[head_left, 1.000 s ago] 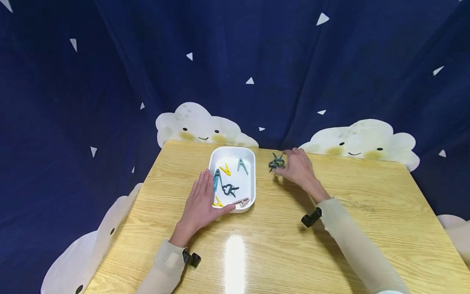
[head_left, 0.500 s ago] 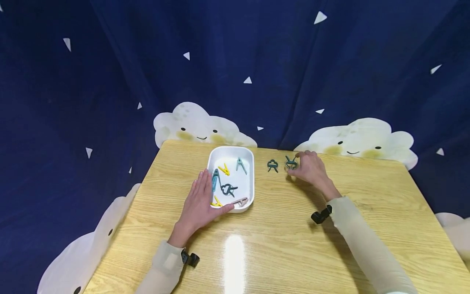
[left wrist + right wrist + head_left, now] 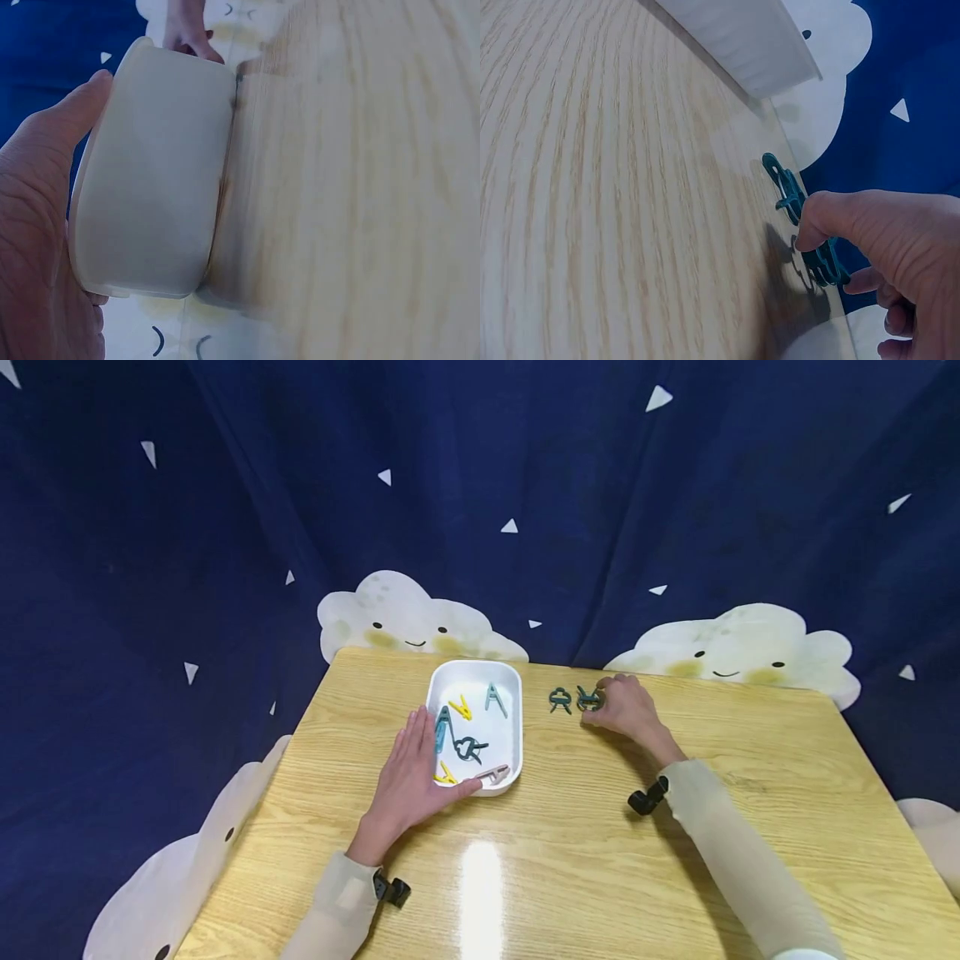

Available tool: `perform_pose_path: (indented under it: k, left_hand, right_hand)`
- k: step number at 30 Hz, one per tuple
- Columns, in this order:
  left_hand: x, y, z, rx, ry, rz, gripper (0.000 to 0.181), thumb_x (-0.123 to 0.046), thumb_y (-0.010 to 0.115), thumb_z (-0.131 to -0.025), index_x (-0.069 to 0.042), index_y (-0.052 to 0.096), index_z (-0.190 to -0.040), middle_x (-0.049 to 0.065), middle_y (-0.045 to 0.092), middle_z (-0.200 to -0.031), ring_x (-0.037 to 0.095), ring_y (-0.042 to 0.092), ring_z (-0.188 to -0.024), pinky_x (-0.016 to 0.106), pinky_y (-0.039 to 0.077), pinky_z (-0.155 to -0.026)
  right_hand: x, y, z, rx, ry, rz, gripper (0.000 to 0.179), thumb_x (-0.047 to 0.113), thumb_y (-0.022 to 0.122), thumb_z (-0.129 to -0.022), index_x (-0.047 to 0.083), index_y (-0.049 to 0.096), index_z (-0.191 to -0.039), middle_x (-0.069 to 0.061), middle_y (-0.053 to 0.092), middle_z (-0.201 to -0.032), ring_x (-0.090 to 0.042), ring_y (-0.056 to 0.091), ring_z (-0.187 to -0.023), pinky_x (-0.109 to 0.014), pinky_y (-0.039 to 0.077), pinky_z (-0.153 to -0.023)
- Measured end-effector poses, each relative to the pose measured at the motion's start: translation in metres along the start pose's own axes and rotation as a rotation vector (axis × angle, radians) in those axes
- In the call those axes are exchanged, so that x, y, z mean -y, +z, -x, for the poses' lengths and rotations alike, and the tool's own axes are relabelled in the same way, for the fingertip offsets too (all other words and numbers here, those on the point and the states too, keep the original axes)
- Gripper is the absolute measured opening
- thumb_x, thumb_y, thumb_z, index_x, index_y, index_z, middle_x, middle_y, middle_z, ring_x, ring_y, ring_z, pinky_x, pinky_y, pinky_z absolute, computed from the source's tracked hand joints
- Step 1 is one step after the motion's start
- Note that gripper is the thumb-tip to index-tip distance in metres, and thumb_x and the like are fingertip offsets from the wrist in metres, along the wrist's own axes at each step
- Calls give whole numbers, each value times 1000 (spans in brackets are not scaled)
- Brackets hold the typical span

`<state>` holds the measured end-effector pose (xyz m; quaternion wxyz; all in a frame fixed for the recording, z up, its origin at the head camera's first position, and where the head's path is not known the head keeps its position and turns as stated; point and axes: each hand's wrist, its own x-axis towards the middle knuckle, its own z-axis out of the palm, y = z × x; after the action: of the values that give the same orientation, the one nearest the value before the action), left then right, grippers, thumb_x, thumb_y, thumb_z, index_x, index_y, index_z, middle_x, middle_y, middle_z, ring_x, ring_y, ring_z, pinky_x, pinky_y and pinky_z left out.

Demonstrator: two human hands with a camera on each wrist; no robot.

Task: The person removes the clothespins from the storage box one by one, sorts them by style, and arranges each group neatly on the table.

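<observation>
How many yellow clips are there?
2, both in the tray: one yellow clip in the far half, another yellow clip in the near-left corner. The left hand may hide more.

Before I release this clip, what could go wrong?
The held green clip might bump the loose green clip right beside it. Both sit near the far edge of the table, so a push might send one over. Your left hand could nudge the white tray it touches.

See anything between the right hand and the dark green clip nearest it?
Nothing visible: the right hand pinches the nearest clip. The other green clip lies beyond it, toward the white tub.
</observation>
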<state>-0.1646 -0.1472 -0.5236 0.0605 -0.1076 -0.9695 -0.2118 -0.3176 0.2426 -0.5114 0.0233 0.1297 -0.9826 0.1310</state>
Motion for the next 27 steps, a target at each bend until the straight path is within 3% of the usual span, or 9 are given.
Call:
perform_pose_path:
  k: [9, 21, 24, 27]
  left_hand:
    - [2, -5, 0, 21, -52, -3, 141, -99, 50, -73, -3, 7, -167, 13, 1, -176, 25, -2, -162, 43, 9, -131]
    - [-2, -7, 3, 8, -45, 3, 139, -97, 53, -75, 0, 12, -166, 16, 7, -175, 30, 5, -162, 45, 12, -131]
    - [-3, -6, 4, 7, -43, 7, 139, -97, 52, -75, 0, 12, -166, 16, 7, -175, 30, 6, -162, 45, 13, -130]
    - [-3, -5, 4, 8, -40, 14, 139, -97, 52, -74, -1, 12, -167, 15, 6, -175, 30, 6, -162, 46, 13, -130]
  right_hand:
    - [3, 7, -8, 24, 4, 7, 50, 42, 81, -70, 1, 71, -98, -17, 63, -95, -43, 59, -95, -51, 52, -70]
    - [-4, 5, -14, 63, 0, 46, 41, 45, 81, -71, 10, 60, -76, -10, 57, -83, -38, 56, -86, -44, 46, -64]
    - [-5, 5, -13, 62, -2, 32, 41, 45, 81, -70, 10, 61, -76, -10, 57, -82, -36, 56, -84, -43, 46, -62]
    - [-6, 6, -13, 72, 11, 8, 45, 45, 82, -71, 6, 67, -88, -10, 60, -85, -35, 56, -84, -42, 47, -63]
